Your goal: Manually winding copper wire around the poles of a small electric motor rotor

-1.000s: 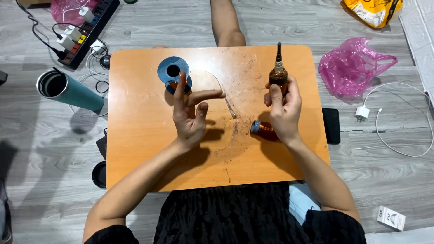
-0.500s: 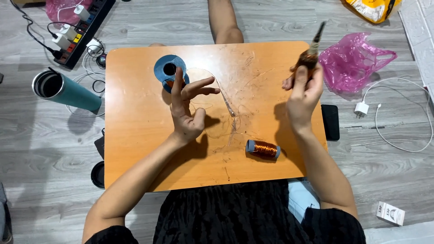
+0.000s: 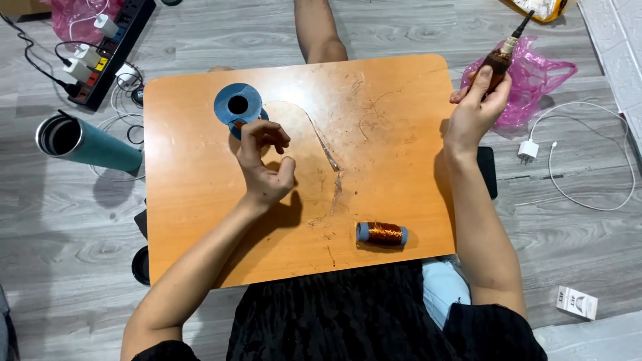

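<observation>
Head view | right hand gripping a brown tool, held off the orange surface's far right corner | left hand curled loosely, holding nothing, right by the blue spool | copper wire spool lying near the front edge

Teal tumbler lying on grey floor, left of table. Black power strip w/ plugs at top left. White charger + cable at right, near pink plastic bag. Small white box bottom right.
</observation>
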